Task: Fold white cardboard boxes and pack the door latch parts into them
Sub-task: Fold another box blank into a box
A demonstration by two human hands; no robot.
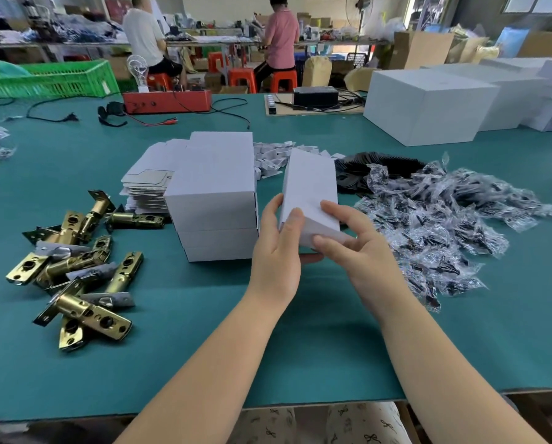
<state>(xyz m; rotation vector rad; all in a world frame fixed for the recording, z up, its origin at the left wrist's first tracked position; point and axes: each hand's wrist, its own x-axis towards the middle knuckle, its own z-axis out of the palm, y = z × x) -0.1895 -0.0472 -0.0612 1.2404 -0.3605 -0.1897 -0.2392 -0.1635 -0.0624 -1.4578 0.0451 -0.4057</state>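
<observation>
A white cardboard box (309,187) is held up above the green table (204,347), its near end towards me. My left hand (277,251) grips its left side and underside, thumb on the near flap. My right hand (361,248) holds the near right end, its fingers curled over the closing flap. A stack of folded white boxes (217,200) stands just left of my hands, with flat box blanks (149,184) behind it. Brass door latches (75,267) lie in a loose pile at the left. Small clear bags of black screws (444,225) are heaped at the right.
Black plates (380,165) and small white card pieces (281,155) lie beyond the held box. Large white cartons (428,104) stand at the back right. A red tester box (167,100) and cables sit at the back. Two people sit at a far bench.
</observation>
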